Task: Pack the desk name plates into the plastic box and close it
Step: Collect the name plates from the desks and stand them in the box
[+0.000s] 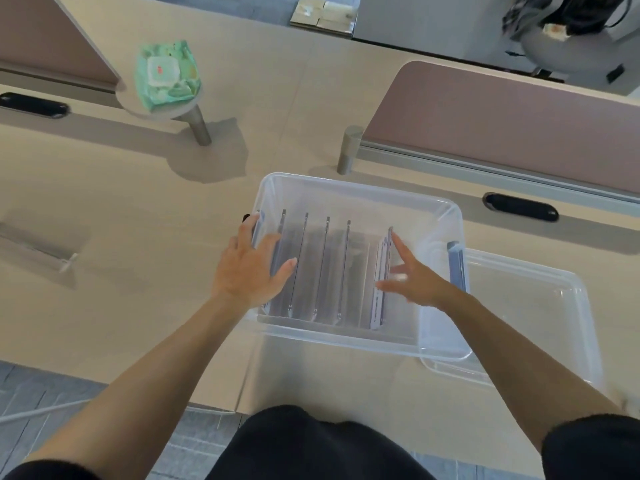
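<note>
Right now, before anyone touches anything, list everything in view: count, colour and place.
plastic box: one, clear, desk centre, open
name plates: at least five, clear, on edge inside the box
lid: one, clear, on the desk right of the box
wipes pack: one, green, round stand, back left
partition panels: two, dusty pink, back left and right
cable ports: two, black, set in the desk
clear piece: one, left desk edge, too faint to identify
desk: one, beige, under everything
left hand: one, across the box's left wall
right hand: one, fingers spread, touching the rightmost plate
</note>
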{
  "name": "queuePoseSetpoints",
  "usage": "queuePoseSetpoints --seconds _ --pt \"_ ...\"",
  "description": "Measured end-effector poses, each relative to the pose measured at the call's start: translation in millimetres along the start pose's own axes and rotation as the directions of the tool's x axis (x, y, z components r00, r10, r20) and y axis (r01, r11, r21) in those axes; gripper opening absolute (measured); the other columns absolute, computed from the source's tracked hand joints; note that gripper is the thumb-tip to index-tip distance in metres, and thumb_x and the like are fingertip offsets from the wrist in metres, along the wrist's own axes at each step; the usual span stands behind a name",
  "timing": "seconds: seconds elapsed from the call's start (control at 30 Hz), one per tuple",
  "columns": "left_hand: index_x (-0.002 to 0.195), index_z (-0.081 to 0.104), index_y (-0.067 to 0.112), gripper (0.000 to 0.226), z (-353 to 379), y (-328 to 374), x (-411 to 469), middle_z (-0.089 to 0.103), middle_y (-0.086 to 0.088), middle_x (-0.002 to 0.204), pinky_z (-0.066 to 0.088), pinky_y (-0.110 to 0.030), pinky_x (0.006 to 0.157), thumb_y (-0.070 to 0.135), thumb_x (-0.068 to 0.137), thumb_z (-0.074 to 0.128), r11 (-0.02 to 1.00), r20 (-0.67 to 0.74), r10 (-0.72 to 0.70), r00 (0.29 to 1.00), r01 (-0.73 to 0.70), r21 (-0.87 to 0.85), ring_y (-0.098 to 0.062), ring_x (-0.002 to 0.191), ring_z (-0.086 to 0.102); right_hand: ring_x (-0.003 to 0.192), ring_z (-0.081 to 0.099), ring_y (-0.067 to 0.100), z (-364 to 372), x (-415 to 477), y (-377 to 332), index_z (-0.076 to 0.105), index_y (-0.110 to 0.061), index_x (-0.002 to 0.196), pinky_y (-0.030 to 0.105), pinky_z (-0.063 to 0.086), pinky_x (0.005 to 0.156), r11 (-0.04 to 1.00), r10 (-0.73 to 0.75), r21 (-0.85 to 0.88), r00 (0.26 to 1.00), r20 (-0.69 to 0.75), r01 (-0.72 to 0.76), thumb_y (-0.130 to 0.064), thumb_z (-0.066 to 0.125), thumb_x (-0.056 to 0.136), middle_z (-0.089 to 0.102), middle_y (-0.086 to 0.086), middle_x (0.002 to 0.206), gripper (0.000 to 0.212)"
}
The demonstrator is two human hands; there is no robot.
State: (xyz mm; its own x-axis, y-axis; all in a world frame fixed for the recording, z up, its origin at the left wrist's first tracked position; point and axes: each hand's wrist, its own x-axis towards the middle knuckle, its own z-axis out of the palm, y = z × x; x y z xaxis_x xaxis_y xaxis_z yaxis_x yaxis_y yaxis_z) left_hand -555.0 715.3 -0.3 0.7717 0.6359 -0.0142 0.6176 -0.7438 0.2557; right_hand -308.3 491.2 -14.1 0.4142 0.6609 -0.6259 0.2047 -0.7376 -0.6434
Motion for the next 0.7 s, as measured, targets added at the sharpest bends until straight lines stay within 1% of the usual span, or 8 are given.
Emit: queuePoseSetpoints --seconds 0.07,0.17,0.33,0.47,0.57,0.7 --pt "0.126 0.051 0.029 0.057 -1 0 0 0.018 -0.010 0.155 0.046 -0.049 0.100 0.067 0.084 0.044 1.000 -0.003 0.001 1.000 -0.001 0.007 -0.033 0.132 0.039 0.131 0.050 0.028 1 -3 4 -0.010 -0.053 0.150 0.047 0.047 0.104 0.994 0.029 -0.104 0.998 0.062 -0.023 -0.045 0.076 0.081 0.048 0.007 0.148 0.110" --pt "0.126 0.053 0.027 0.055 -1 0 1 0.021 -0.011 0.153 0.049 -0.048 0.095 0.064 0.085 0.049 1.000 -0.010 0.004 1.000 -0.003 0.018 -0.032 0.125 0.046 0.128 0.053 0.029 5 -2 4 -0.011 -0.052 0.150 0.044 0.047 0.104 0.987 0.033 -0.160 0.998 0.046 -0.025 -0.045 0.077 0.080 0.052 0.006 0.146 0.112" --pt "0.126 0.053 0.026 0.055 -2 1 1 0.022 -0.009 0.152 0.050 -0.047 0.094 0.062 0.084 0.053 1.000 -0.015 -0.007 1.000 0.007 0.022 -0.031 0.126 0.046 0.120 0.061 0.027 11 -2 4 -0.014 -0.059 0.145 0.043 0.045 0.107 0.987 -0.014 -0.157 0.997 0.071 0.025 -0.052 0.077 0.077 0.054 0.002 0.145 0.114" --pt "0.127 0.053 0.026 0.055 -2 2 0 0.022 -0.008 0.153 0.049 -0.047 0.096 0.061 0.084 0.054 1.000 -0.013 -0.020 1.000 0.020 0.012 -0.030 0.131 0.042 0.120 0.062 0.027 16 0 -2 -0.014 -0.062 0.144 0.047 0.043 0.109 0.987 -0.048 -0.146 0.994 0.094 0.061 -0.059 0.076 0.072 0.055 0.002 0.144 0.116" --pt "0.127 0.052 0.025 0.056 -3 3 0 0.021 -0.008 0.154 0.049 -0.048 0.097 0.061 0.084 0.053 1.000 -0.005 -0.028 1.000 0.028 0.010 -0.030 0.130 0.043 0.117 0.064 0.025 20 0 -7 -0.014 -0.055 0.148 0.046 0.042 0.110 0.987 -0.056 -0.147 0.993 0.101 0.070 -0.054 0.076 0.075 0.056 0.000 0.143 0.116" --pt "0.128 0.051 0.025 0.057 -4 4 0 0.020 -0.007 0.154 0.049 -0.048 0.097 0.060 0.084 0.054 0.999 -0.003 -0.036 0.999 0.036 0.001 -0.029 0.131 0.042 0.120 0.062 0.028 24 -1 -11 -0.013 -0.051 0.150 0.045 0.040 0.110 0.989 -0.069 -0.125 0.993 0.101 0.082 -0.049 0.076 0.078 0.054 0.002 0.145 0.114"
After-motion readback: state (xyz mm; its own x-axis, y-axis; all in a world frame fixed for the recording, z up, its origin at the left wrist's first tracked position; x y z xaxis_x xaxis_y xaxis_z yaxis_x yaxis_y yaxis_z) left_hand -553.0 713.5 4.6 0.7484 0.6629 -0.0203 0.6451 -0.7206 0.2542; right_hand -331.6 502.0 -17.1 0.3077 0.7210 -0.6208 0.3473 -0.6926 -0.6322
